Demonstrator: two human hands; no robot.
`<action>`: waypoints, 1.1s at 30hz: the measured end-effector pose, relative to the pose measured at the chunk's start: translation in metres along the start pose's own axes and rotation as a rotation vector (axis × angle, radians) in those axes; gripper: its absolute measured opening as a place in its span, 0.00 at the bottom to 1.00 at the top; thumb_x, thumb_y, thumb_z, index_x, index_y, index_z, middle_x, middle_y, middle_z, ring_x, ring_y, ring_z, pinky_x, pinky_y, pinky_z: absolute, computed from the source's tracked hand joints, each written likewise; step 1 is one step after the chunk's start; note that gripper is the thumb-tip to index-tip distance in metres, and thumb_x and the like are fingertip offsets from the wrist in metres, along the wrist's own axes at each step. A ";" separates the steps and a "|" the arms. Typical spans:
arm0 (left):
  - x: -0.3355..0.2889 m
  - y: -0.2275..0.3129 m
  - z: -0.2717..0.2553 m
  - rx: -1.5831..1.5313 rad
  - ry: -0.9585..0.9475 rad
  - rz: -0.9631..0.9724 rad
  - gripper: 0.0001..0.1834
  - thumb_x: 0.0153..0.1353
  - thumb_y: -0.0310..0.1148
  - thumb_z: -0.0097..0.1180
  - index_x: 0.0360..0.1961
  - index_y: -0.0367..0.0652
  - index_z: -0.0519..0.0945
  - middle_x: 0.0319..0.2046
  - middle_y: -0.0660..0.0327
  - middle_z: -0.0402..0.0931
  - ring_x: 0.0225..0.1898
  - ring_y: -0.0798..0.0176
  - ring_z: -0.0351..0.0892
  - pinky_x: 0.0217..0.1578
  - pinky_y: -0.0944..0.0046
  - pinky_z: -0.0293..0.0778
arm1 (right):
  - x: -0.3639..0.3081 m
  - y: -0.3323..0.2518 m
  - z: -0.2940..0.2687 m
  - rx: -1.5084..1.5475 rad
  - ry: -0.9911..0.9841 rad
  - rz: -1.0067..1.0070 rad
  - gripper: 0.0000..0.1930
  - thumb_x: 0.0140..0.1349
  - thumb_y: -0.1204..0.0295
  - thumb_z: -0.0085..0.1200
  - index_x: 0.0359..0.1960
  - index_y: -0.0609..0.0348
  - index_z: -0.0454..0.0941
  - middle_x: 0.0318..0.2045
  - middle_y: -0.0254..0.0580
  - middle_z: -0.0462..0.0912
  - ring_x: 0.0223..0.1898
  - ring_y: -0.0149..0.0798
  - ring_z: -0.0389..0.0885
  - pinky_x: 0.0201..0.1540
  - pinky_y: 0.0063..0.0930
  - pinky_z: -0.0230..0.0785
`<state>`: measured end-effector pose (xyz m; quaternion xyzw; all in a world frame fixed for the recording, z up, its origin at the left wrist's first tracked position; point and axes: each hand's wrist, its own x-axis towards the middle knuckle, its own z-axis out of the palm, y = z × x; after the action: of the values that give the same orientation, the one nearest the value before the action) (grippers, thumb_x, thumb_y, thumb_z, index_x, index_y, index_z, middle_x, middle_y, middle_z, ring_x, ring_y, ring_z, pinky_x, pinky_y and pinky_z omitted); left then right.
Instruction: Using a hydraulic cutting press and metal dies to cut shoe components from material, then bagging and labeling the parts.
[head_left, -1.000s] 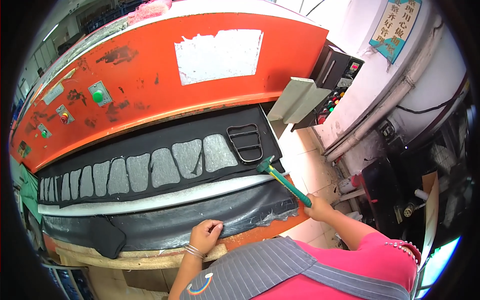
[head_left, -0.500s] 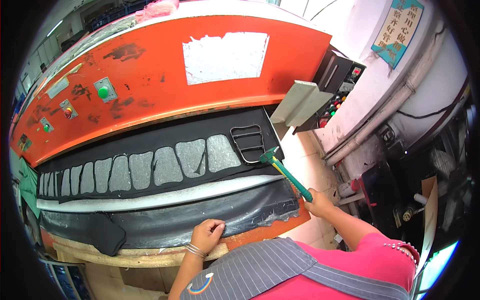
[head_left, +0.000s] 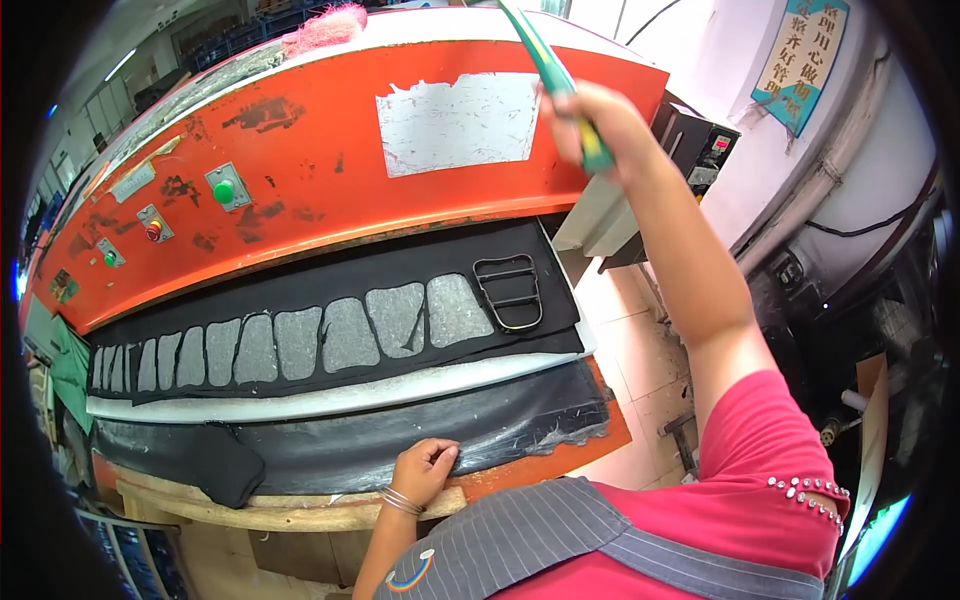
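Note:
My right hand [head_left: 612,128] is raised in front of the machine, closed round the green and yellow handle of a hammer [head_left: 548,62]. The hammer's head lies past the top edge of the view. Below it, a metal cutting die [head_left: 511,301] with crossbars rests at the right end of the black fabric [head_left: 505,238]. A row of cut-out openings runs left from the die, showing a grey surface. My left hand [head_left: 422,472], fingers curled, leans on the near edge of a shiny dark sheet [head_left: 340,445]; whatever it may hold is hidden.
Behind the fabric rises an orange machine front [head_left: 330,190] with a green button [head_left: 223,192] and a red one [head_left: 154,231]. A white board edge [head_left: 330,397] runs along the fabric. A black fabric piece [head_left: 235,470] hangs over the wooden ledge [head_left: 320,515]. A pipe stands right.
My right hand has swung the hammer up and away from the die, from beside the table's right end to high before the machine. My left hand has stayed on the near edge.

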<state>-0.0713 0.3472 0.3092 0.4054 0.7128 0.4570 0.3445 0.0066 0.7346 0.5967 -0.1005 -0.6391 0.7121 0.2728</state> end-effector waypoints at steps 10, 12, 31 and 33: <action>-0.004 -0.004 -0.004 -0.066 0.081 -0.066 0.09 0.60 0.29 0.56 0.36 0.35 0.82 0.30 0.59 0.82 0.33 0.69 0.79 0.37 0.69 0.74 | 0.046 0.127 0.019 -0.438 -0.067 0.209 0.22 0.65 0.53 0.50 0.46 0.62 0.75 0.34 0.40 0.80 0.33 0.36 0.78 0.40 0.31 0.72; -0.006 -0.006 -0.005 -0.232 0.124 -0.114 0.08 0.61 0.30 0.56 0.36 0.35 0.82 0.31 0.60 0.82 0.34 0.69 0.79 0.38 0.69 0.74 | -0.010 0.164 0.021 -1.003 -0.435 0.268 0.45 0.56 0.45 0.57 0.63 0.70 0.58 0.57 0.57 0.69 0.59 0.50 0.69 0.62 0.39 0.61; 0.174 0.036 0.035 -0.515 0.094 0.010 0.15 0.60 0.28 0.57 0.47 0.35 0.77 0.41 0.60 0.78 0.44 0.67 0.76 0.50 0.68 0.70 | -0.084 0.197 -0.033 -0.946 -0.244 0.092 0.33 0.47 0.55 0.66 0.51 0.66 0.74 0.45 0.51 0.75 0.50 0.47 0.74 0.54 0.33 0.65; 0.182 0.036 0.037 -0.391 0.074 0.019 0.20 0.58 0.30 0.59 0.51 0.34 0.74 0.46 0.56 0.76 0.50 0.62 0.75 0.54 0.65 0.69 | -0.083 0.196 -0.043 -0.682 -0.206 0.176 0.29 0.50 0.61 0.67 0.50 0.66 0.73 0.44 0.42 0.76 0.47 0.36 0.74 0.52 0.27 0.66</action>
<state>-0.1088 0.5325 0.3075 0.3204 0.6190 0.6045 0.3858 0.0453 0.7216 0.3833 -0.1683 -0.8528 0.4851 0.0955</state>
